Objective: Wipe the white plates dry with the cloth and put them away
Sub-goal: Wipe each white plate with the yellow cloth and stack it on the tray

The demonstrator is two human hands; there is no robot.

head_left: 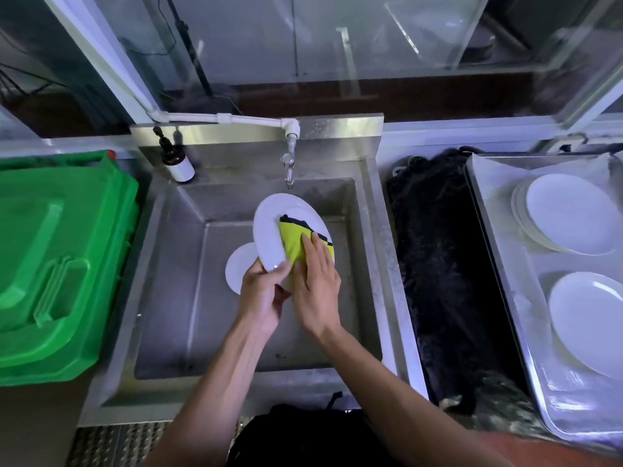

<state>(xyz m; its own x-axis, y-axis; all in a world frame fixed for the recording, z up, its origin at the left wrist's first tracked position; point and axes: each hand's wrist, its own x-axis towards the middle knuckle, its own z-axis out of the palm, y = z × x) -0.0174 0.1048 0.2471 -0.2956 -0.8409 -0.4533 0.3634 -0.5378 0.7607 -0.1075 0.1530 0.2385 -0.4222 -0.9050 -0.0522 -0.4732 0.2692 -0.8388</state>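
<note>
Two hands are being used on one white plate (269,230), which is being held tilted over the steel sink (188,298), below the tap (288,166). Its near edge is being gripped by the left hand (261,294), whose fingers (281,272) are being curled round the rim. A yellow-green cloth (293,242) is being pressed flat against the plate's upper face by the right hand (315,284); its fingers are being kept straight and close together on the cloth, not closed around it.

The plate's long axis is being held running away from the body, so the unwiped far half is lying just beyond the right fingertips, toward the tap. The right hand is judged the nearer one for that stroke, and a push forward along the plate would be called for next.

Another white plate (241,271) is being left lying in the basin, partly hidden behind the held plate and the left hand. Plates already put away are being kept on a metal tray (499,264) well off to the right: a stack (569,214) at the far end and a second pile (590,318) nearer. That side is being reached more readily by the right hand, though the plate is being carried by the left.
</note>
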